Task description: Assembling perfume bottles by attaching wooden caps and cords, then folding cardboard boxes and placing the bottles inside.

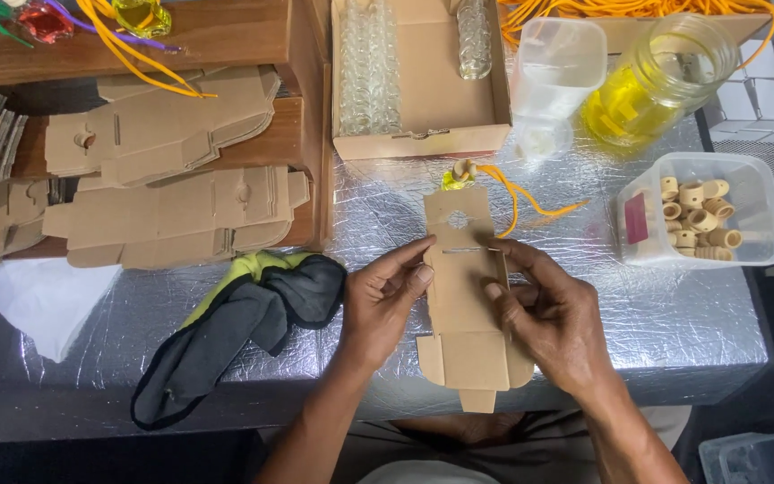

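a flat brown cardboard sleeve [463,305] sits at the centre of the frame, just above the silver foil surface [674,323]. the left hand [385,300] pinches its left edge; the right hand [544,309] has its grip closed on the right edge. a small yellow bottle with an orange cord [460,175] pokes from its top. right of it sits a tub of wooden rings [700,215].

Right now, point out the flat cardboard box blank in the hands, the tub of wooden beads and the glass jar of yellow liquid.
cardboard box blank [463,350]: head view, lower panel.
tub of wooden beads [745,193]: head view, right wall.
glass jar [651,85]: head view, side.
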